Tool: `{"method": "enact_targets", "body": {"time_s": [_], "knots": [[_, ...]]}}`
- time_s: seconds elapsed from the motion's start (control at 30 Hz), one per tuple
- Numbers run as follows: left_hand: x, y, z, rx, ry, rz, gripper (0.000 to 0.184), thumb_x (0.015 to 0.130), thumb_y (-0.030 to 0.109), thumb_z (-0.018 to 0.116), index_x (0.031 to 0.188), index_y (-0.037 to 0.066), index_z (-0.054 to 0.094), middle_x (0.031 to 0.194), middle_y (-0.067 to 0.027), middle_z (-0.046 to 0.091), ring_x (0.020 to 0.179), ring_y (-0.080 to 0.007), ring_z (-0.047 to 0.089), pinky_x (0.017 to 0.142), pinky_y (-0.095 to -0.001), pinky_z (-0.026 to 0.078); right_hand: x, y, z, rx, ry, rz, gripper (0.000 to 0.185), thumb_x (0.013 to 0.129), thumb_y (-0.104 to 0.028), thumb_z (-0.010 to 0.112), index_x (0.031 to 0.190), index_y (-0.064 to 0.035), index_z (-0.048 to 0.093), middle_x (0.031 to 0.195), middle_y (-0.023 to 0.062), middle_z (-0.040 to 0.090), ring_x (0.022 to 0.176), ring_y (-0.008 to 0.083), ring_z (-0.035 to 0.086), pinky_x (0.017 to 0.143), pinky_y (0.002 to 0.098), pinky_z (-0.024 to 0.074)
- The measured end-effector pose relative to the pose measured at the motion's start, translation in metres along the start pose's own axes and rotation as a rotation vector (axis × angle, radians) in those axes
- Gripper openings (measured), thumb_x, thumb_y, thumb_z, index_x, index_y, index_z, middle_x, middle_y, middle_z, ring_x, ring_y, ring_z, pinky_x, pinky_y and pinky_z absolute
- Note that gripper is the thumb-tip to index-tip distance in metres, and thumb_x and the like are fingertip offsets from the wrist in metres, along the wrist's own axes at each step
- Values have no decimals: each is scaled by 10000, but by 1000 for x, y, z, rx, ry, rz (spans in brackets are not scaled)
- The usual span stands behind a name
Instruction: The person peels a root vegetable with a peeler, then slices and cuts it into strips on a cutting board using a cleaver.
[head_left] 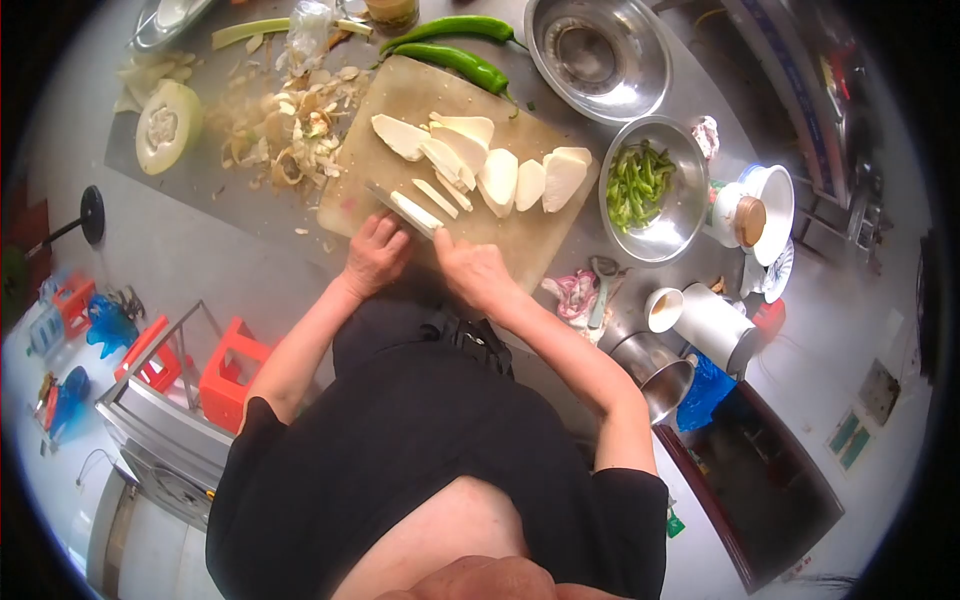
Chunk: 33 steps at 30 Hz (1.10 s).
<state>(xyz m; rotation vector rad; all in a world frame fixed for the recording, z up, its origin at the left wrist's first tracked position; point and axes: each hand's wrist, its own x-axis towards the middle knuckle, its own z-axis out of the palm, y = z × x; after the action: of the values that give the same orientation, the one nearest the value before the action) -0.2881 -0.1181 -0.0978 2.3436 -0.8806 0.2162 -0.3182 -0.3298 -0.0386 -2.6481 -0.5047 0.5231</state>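
Note:
My right hand [474, 272] is closed around a kitchen knife [386, 200], whose narrow blade slants to the upper left over the near edge of a cutting board [350, 205]. Beside the blade, my left hand [377, 255] has its fingers curled and bunched; whatever lies under them is hidden. Thin white vegetable strips [437, 195] rest just beyond the blade. Farther up the board, several broad pale vegetable slices [497, 182] lie in an overlapping row. Two long green peppers [455, 65] lie along the board's far edge.
A pile of peelings [300, 125] spreads left of the board, near a cut pale melon [168, 128]. To the right stand a steel bowl of cut green peppers [640, 185], a larger steel basin [600, 100] and a steel pot [655, 375]. Red stools [230, 375] are at lower left.

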Motion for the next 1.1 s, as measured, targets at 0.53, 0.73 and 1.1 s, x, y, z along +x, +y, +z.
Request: {"method": "enact_targets", "body": {"time_s": [0.53, 0.73, 1.1], "knots": [[-5, 2, -2, -23, 78, -16, 319, 752, 69, 789, 1049, 56, 672, 1105, -126, 634, 977, -343, 637, 795, -409, 554, 16, -8, 0, -20, -5, -16, 373, 769, -35, 697, 1042, 4, 447, 680, 204, 668, 684, 403, 705, 591, 509, 543], [-5, 2, 4, -39, 141, -14, 308, 723, 73, 807, 995, 55, 665, 1039, -111, 647, 940, -329, 646, 766, -414, 552, 0, -15, -33, 18, -183, -12, 375, 781, -33, 681, 1067, 9, 443, 700, 219, 671, 704, 417, 702, 588, 520, 531], [-16, -6, 7, -58, 111, -44, 232, 749, 69, 762, 958, 44, 664, 1080, -110, 673, 966, -293, 672, 800, -380, 574, 13, -15, -18, -8, -93, -14, 323, 788, -32, 645, 1047, -1, 453, 661, 192, 669, 636, 401, 698, 554, 507, 536]]}}
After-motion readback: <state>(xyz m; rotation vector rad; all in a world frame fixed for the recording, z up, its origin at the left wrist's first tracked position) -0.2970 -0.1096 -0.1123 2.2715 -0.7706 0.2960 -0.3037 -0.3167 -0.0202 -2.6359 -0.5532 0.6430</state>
